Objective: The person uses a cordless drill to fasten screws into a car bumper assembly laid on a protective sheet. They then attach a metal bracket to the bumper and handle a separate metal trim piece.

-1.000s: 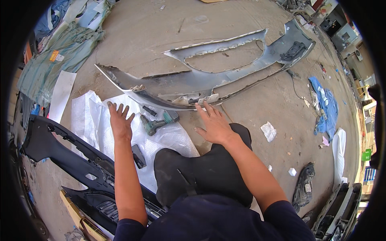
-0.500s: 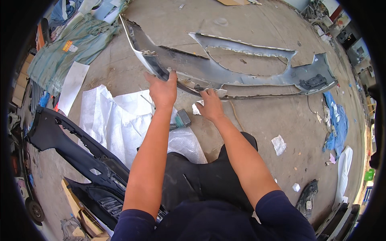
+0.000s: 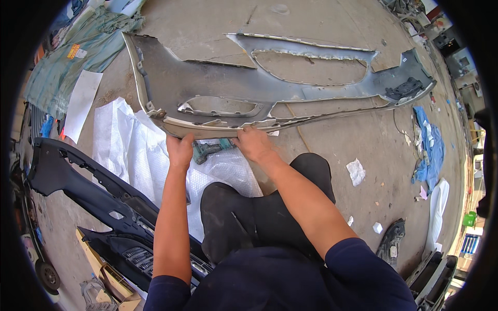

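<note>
A long grey car bumper cover (image 3: pixel 207 83) stretches across the upper middle, its inner side facing me. Large openings are cut through it, and a dark bracket sits at its right end. Along its near edge, my left hand (image 3: pixel 180 150) grips the lower rim, fingers hidden beneath it. My right hand (image 3: pixel 253 142) holds the same rim farther right, its fingers curled at the edge. Just below the rim, between both hands, a green and black power tool (image 3: pixel 210 149) lies on white packing wrap (image 3: pixel 129 150), partly covered by the bumper.
A black bumper (image 3: pixel 98 179) lies on the floor at my left, beside cardboard (image 3: pixel 106 274). Farther up left is a greenish woven sheet (image 3: pixel 67 62). Blue cloth (image 3: pixel 429 150), crumpled paper (image 3: pixel 356 172) and a dark lamp-like part (image 3: pixel 391 241) lie to the right.
Both hands have moved left and nearer with the bumper cover. Its left end has swung left and tipped, so more of the inner side shows, and it now partly covers the power tool.
</note>
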Action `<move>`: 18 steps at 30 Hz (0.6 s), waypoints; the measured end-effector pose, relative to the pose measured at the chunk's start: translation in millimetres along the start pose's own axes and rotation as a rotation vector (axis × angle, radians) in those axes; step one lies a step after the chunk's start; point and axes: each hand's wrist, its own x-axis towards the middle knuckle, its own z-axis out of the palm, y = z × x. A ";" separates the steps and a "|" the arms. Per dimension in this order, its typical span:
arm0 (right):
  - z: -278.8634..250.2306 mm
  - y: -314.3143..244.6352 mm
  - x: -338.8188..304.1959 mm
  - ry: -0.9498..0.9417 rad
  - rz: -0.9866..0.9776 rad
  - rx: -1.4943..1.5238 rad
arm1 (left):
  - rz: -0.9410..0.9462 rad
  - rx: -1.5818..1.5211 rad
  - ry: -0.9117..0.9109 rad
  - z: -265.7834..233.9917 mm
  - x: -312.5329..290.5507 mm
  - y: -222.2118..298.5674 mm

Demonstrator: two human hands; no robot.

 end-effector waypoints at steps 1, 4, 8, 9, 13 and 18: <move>5.7 -14.4 -1.4 0.005 -0.017 0.006 | -0.046 -0.003 0.008 -21.0 -5.8 4.1; 24.1 -69.1 -10.9 0.028 -0.089 0.077 | -0.101 -0.028 0.015 -97.3 -16.0 21.0; 34.9 -142.2 -29.9 0.106 -0.217 0.373 | -0.179 0.145 0.025 -190.4 19.2 35.6; 38.3 -147.8 -39.4 0.227 -0.271 0.391 | -0.144 0.148 0.036 -182.9 28.6 48.2; 65.5 -138.5 -75.7 0.048 -0.268 0.496 | -0.055 0.496 0.051 -174.7 80.7 70.2; 128.5 -64.9 -68.5 -0.459 0.191 0.244 | 0.063 0.354 0.200 -129.4 104.4 79.2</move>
